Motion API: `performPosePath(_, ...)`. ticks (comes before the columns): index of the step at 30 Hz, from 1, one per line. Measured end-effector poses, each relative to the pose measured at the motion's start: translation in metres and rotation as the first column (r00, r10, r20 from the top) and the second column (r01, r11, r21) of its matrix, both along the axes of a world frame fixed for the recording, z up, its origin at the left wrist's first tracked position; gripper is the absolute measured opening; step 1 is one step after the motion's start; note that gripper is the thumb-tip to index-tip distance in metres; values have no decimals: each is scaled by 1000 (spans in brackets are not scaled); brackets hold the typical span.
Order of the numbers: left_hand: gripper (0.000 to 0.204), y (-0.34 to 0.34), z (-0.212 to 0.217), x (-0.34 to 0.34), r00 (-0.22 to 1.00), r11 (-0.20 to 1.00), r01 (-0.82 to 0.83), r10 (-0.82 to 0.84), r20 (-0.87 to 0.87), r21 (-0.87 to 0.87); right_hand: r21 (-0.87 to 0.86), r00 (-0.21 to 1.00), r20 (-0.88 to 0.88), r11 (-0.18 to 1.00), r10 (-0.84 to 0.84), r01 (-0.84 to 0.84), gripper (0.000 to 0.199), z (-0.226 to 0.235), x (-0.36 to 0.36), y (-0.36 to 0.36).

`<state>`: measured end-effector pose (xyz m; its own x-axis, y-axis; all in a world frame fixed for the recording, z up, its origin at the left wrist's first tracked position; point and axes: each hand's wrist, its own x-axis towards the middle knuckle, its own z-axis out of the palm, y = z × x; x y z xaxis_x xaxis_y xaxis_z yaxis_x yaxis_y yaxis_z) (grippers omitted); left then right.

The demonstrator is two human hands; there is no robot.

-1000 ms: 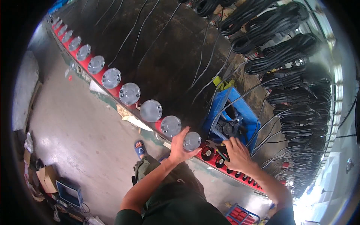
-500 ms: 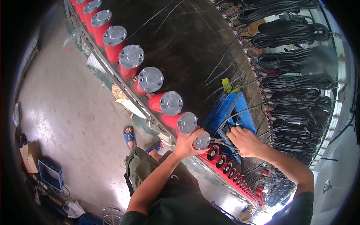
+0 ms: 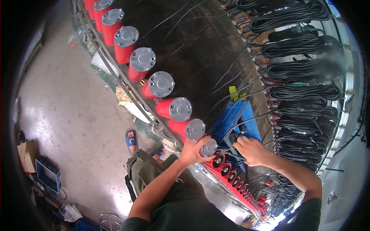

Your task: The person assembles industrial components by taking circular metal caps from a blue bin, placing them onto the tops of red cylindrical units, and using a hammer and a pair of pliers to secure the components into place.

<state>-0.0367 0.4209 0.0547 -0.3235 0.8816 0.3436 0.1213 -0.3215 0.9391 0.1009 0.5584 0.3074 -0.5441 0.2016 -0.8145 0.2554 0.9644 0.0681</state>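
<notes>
My left hand (image 3: 194, 150) grips a red cylinder with a grey metal end cap (image 3: 208, 148), the nearest capped one in a long row of red cylinders (image 3: 180, 109) along the bench edge. My right hand (image 3: 250, 150) is closed on a thin black cable (image 3: 246, 122) just right of that cylinder, beside a blue tray (image 3: 231, 119). Uncapped red cylinders (image 3: 227, 171) with dark openings continue the row toward me.
A dark work surface (image 3: 192, 54) carries several thin cables. Coiled black cables (image 3: 296, 69) hang in bundles at the right. On the concrete floor at the left are a cardboard box (image 3: 27, 154) and a small screen (image 3: 48, 175). My sandalled foot (image 3: 131, 139) shows below the bench.
The view has shifted along the row, so the cylinders appear larger and higher. Both hands have stayed at the same cylinder, the right moving closer to its cap.
</notes>
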Motion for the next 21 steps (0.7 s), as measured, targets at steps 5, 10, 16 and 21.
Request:
performPosePath(5, 82, 0, -3, 3, 1000, 1000, -10, 11, -28, 24, 7, 998, -56, 1000, -1, 1, 68, 1, -4, -2)
performPosePath(10, 85, -6, -8, 6, 999, 999, 27, -29, -36, -44, 115, 986, -62, 982, 156, -148, 54, -6, -11, -3)
performPosePath(16, 86, -9, -13, 11, 997, 995, 29, -36, -68, -95, 169, 991, -33, 978, 132, -125, 57, -6, -14, -20)
performPosePath(21, 86, -3, -9, 9, 995, 999, -48, 48, -82, 1, 25, -532, 653, -687, -539, 726, 40, -21, 1, -29)
